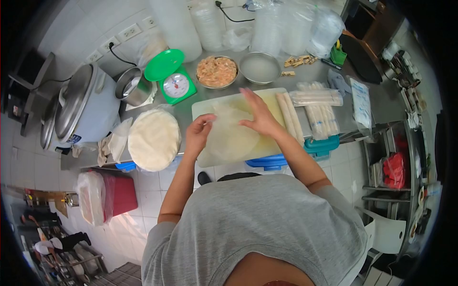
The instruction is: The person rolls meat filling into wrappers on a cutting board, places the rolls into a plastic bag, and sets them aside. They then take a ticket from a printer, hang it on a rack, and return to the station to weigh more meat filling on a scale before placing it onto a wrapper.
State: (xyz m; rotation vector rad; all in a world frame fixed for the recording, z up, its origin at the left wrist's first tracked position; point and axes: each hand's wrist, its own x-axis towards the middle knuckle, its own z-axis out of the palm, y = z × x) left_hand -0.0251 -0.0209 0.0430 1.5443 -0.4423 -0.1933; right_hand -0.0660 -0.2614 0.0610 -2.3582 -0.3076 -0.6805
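A thin, translucent round wrapper [234, 138] lies over the pale cutting board [210, 161] in front of me. My left hand [199, 132] pinches the wrapper's upper left edge between thumb and fingers. Over the board's right half, my right hand [260, 114] is open, thumb and fingers spread. Beside it, along the board's right side, lie two long pale rolls [289, 117]. Left of the board sits a stack of round whitish wrappers [154, 139]. A metal bowl of orange-pink minced filling [216, 72] stands behind the board.
At the back are a green kitchen scale [177, 86], a shallow metal bowl [260, 67] and stacked plastic containers [267, 28]. Bagged rolls [320, 112] lie at the right. A large lidded pot [88, 102] stands left; a red bin [119, 193] is on the floor.
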